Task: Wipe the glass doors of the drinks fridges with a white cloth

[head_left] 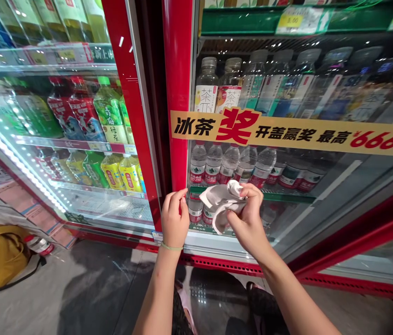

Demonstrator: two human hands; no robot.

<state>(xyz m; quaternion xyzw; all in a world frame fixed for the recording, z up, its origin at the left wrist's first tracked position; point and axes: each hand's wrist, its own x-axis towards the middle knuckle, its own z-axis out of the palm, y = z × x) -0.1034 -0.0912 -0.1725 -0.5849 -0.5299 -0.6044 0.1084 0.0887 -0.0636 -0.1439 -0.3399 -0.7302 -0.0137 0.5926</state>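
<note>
A crumpled white cloth (224, 195) is pinched in my right hand (248, 216), in front of the glass door of a drinks fridge. My left hand (175, 218), with a thin green band at the wrist, is at the red door frame (178, 93), its fingers curled; what they hold, if anything, is hidden. Behind the glass, water bottles (229, 163) with red and white labels stand on a shelf, below a yellow strip (196, 126) with black and red characters.
Another fridge on the left holds juice and tea bottles (110, 111). A yellow bag (1, 256) and a bottle (39, 245) lie on the floor at the lower left, beside stacked boxes (25, 200). My feet show at the bottom.
</note>
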